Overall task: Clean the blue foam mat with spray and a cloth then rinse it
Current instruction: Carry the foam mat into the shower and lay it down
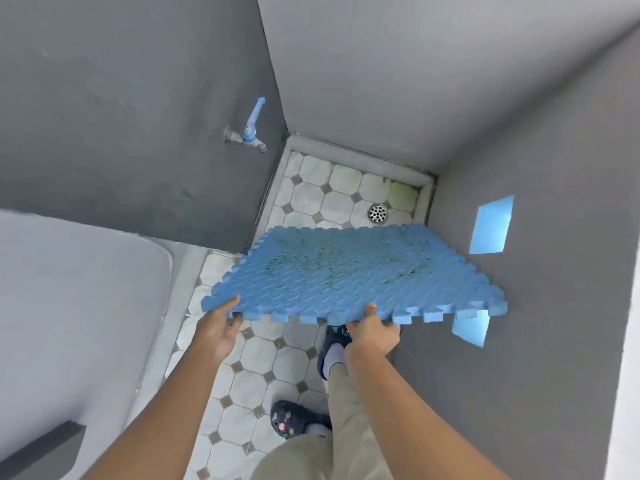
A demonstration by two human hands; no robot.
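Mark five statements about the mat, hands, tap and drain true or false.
1. The left hand and the right hand both hold the mat by its near edge. True.
2. The mat lies on the floor. False: it is held above it.
3. The tap has a blue handle. True.
4. Water runs from the tap. False: none shows.
5. The mat hides the drain. False: the drain shows beyond its far edge.

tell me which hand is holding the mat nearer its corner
The left hand, gripping the blue foam mat at its near left corner; the right hand holds the near edge closer to its middle.
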